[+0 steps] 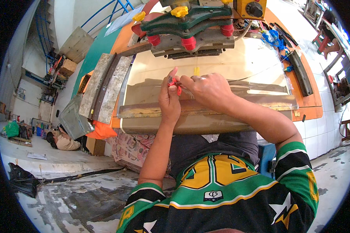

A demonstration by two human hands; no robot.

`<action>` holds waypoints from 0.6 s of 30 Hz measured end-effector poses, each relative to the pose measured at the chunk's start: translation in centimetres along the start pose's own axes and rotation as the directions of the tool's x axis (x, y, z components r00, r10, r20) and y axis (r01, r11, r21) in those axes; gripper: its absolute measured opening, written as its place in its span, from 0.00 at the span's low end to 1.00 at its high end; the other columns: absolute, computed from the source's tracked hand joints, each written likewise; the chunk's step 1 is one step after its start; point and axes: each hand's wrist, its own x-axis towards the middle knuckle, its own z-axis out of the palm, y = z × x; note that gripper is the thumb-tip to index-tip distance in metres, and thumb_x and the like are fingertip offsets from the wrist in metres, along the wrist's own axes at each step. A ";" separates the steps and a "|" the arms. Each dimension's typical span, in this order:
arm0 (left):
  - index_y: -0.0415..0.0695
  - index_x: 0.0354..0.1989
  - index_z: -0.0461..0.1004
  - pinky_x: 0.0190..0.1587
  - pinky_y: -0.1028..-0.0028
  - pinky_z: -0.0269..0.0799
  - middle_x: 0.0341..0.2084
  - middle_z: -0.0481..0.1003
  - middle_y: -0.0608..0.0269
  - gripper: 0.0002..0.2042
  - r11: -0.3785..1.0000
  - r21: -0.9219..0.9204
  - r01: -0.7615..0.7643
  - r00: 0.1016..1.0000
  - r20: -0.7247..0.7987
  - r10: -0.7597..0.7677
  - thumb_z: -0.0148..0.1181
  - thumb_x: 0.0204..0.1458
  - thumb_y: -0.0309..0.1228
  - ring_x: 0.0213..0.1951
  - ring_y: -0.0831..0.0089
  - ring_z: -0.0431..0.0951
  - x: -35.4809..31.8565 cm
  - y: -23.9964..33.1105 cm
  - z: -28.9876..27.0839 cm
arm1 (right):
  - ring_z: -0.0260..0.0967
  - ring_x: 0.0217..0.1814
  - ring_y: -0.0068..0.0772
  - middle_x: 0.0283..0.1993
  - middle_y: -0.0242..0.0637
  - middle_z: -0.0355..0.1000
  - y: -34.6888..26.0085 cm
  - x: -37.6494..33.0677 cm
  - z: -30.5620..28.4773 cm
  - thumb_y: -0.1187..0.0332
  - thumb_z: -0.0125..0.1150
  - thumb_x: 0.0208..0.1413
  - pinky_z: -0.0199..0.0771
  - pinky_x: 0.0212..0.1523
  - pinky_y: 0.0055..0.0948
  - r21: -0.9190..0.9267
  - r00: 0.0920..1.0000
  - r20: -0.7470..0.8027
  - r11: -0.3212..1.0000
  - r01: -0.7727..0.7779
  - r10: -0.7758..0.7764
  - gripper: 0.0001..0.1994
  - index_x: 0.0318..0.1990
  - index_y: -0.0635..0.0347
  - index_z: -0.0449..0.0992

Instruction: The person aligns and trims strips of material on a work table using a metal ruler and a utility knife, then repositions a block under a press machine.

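The left hand (169, 101) partly hides a red item (179, 90), too small to identify; the upper edge cuts off the green machine (194, 22); the lower edge crops the shirt (225, 190).

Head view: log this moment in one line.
left hand: holds red piece | right hand: at red piece | green frame: beyond hands

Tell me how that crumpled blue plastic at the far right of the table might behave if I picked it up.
The blue plastic will probably be floppy, since it lies in loose, uneven folds. It's likely light for its size, looking like thin film. Its shiny surface may feel slippery.
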 end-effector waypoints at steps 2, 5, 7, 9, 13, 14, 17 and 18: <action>0.42 0.68 0.67 0.42 0.81 0.66 0.42 0.73 0.71 0.24 1.000 0.029 0.006 1.000 -0.002 -0.006 0.46 0.71 0.44 0.40 0.83 0.69 0.0 0.1 0.0 | 0.79 0.26 0.44 0.28 0.38 0.78 -0.2 -0.1 -0.1 0.61 0.58 0.58 0.75 0.22 0.43 -0.004 1.000 -0.016 1.000 0.006 -0.006 0.11 0.45 0.52 0.70; 0.42 0.68 0.67 0.41 0.81 0.66 0.41 0.73 0.71 0.24 1.000 0.023 -0.020 1.000 -0.006 0.020 0.46 0.71 0.45 0.39 0.83 0.68 0.1 -0.1 0.0 | 0.79 0.26 0.43 0.29 0.37 0.78 -0.5 -0.1 -0.4 0.62 0.57 0.58 0.76 0.22 0.42 0.004 0.999 -0.036 1.000 0.010 -0.010 0.10 0.45 0.52 0.70; 0.42 0.68 0.67 0.41 0.81 0.66 0.40 0.73 0.71 0.25 1.000 0.019 -0.009 1.000 -0.004 0.010 0.46 0.71 0.46 0.38 0.83 0.68 0.0 0.0 -0.1 | 0.79 0.26 0.43 0.29 0.37 0.78 -0.7 -0.1 -0.4 0.64 0.56 0.59 0.76 0.22 0.41 -0.016 1.000 -0.030 1.000 -0.005 0.004 0.10 0.45 0.53 0.70; 0.42 0.68 0.67 0.40 0.81 0.66 0.40 0.73 0.71 0.25 1.000 0.013 0.002 1.000 -0.008 -0.002 0.46 0.71 0.46 0.37 0.83 0.67 0.0 -0.1 0.0 | 0.79 0.27 0.43 0.29 0.37 0.78 -0.7 -0.1 -0.4 0.64 0.56 0.59 0.76 0.22 0.40 -0.016 1.000 -0.018 1.000 -0.010 0.010 0.10 0.46 0.53 0.70; 0.42 0.68 0.67 0.39 0.81 0.65 0.39 0.73 0.72 0.25 1.000 0.003 0.013 1.000 -0.017 -0.013 0.45 0.71 0.46 0.36 0.84 0.67 0.0 0.1 0.1 | 0.80 0.26 0.43 0.29 0.38 0.78 -0.7 -0.1 -0.2 0.65 0.55 0.59 0.76 0.22 0.39 -0.040 1.000 -0.012 0.999 -0.014 0.014 0.09 0.46 0.53 0.70; 0.42 0.68 0.67 0.39 0.81 0.65 0.39 0.73 0.72 0.25 1.000 0.003 0.012 1.000 -0.017 -0.012 0.45 0.71 0.46 0.36 0.84 0.67 0.0 0.1 0.1 | 0.80 0.26 0.43 0.29 0.38 0.78 -0.7 -0.2 -0.2 0.65 0.55 0.59 0.76 0.22 0.39 -0.040 1.000 -0.012 0.999 -0.014 0.013 0.09 0.46 0.53 0.70; 0.42 0.68 0.67 0.39 0.81 0.65 0.39 0.73 0.72 0.25 1.000 -0.005 0.002 1.000 -0.006 -0.002 0.45 0.71 0.46 0.37 0.84 0.67 0.1 0.0 0.1 | 0.79 0.26 0.43 0.29 0.38 0.78 -0.8 -0.3 -0.2 0.66 0.56 0.59 0.76 0.21 0.39 -0.037 0.999 -0.038 0.999 -0.009 0.008 0.09 0.46 0.53 0.70; 0.42 0.67 0.67 0.39 0.81 0.65 0.39 0.72 0.72 0.25 1.000 -0.007 -0.002 1.000 -0.004 0.002 0.45 0.71 0.46 0.37 0.84 0.67 0.1 -0.1 0.1 | 0.79 0.26 0.43 0.28 0.38 0.78 -0.8 -0.3 -0.2 0.66 0.56 0.59 0.76 0.21 0.38 -0.033 0.999 -0.047 0.999 -0.002 0.001 0.09 0.45 0.54 0.70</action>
